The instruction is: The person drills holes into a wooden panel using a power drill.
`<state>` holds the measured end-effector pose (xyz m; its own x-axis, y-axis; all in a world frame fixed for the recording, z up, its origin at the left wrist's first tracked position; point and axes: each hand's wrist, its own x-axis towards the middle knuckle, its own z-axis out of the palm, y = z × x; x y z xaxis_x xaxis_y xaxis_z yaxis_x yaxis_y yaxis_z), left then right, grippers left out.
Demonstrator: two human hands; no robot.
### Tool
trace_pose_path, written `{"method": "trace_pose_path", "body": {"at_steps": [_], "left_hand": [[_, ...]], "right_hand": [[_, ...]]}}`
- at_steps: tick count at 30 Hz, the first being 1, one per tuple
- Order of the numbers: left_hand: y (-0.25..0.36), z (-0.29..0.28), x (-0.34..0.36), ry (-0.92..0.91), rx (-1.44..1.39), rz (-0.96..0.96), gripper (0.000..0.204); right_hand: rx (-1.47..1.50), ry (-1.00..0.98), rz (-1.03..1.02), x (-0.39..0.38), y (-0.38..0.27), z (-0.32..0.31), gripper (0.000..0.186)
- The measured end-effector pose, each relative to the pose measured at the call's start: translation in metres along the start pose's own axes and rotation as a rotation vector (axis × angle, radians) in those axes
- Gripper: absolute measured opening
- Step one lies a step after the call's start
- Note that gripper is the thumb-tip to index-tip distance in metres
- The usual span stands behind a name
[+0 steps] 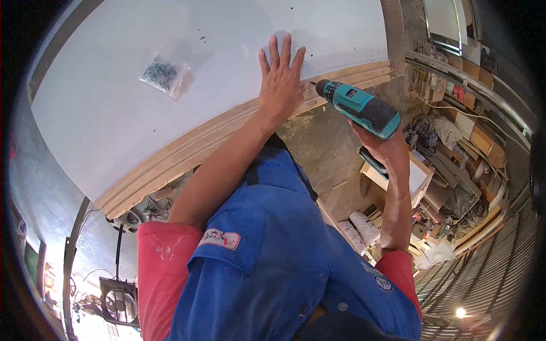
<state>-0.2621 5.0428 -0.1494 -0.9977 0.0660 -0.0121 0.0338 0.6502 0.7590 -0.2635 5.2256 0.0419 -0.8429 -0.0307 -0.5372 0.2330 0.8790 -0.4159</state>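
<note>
My left hand point(280, 85) lies flat with fingers spread on a large white panel point(108, 108), close to its near edge. In my right hand point(382, 146) is a teal and black cordless drill point(359, 105), gripped by its handle. The drill's tip points left, toward the wooden edge and my left hand; whether it touches the wood I cannot tell. On the panel, left of my left hand, rests a clear plastic bag of dark screws point(161, 75). Layered wooden strips point(193, 146) run along the panel's near edge. Small dark specks dot the white surface.
Wood offcuts, boards and cables point(455, 153) are heaped on the right. A light box-like piece point(418, 177) stands below my right forearm. A black-framed fan point(120, 301) is at the lower left. Corrugated metal sheeting point(483, 284) fills the lower right.
</note>
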Motion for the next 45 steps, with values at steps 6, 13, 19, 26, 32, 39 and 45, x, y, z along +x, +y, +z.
{"method": "trace_pose_path", "body": {"at_steps": [6,13,19,26,32,39,45], "left_hand": [[0.000,0.001,-0.001,0.005,-0.003,0.002,0.085],[0.000,0.005,-0.002,0.047,-0.029,-0.001,0.084],[0.000,0.003,-0.001,0.026,-0.020,-0.011,0.085],[0.002,0.003,-0.001,0.023,0.008,-0.016,0.085],[0.001,0.002,-0.001,0.026,0.012,-0.008,0.077],[0.000,0.003,-0.003,0.027,0.011,0.043,0.034],[-0.001,0.003,-0.003,0.032,-0.015,0.049,0.016]], "right_hand": [[0.085,0.009,0.008,-0.006,0.007,0.004,0.034],[0.029,-0.023,0.045,-0.005,0.010,0.000,0.032],[0.052,-0.006,-0.004,0.000,0.010,-0.001,0.032],[0.080,0.002,-0.006,0.001,0.019,-0.001,0.032],[0.006,-0.004,-0.061,0.003,0.024,-0.001,0.031],[0.020,-0.006,-0.060,0.005,0.025,-0.003,0.031],[-0.174,-0.006,-0.135,0.008,-0.003,-0.014,0.038]]}}
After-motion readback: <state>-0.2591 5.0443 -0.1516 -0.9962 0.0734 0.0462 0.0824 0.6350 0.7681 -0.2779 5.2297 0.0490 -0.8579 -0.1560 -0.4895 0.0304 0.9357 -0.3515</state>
